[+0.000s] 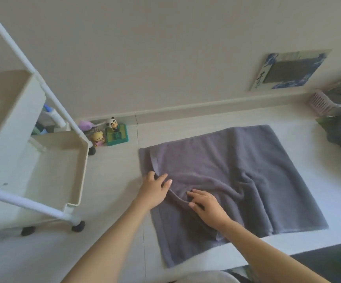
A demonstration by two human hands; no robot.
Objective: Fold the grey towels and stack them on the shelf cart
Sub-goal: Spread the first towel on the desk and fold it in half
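Near the frame's centre, both hands rest on the grey towel (237, 176): left hand (154, 189) at its left edge, fingers spread; right hand (207, 207) with fingers together, flat, pressing a wrinkle.

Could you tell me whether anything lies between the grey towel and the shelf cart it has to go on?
Nothing visible does: bare floor separates the towel from the cart, and the toys sit further back by the wall.

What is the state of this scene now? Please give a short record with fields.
towel: grey towel spread on the floor, wrinkled in the middle
left hand: fingers on the towel's left part
right hand: pressing the towel near a fold
cart: white shelf cart at left, no towels visible on it
other: toy figures by the wall
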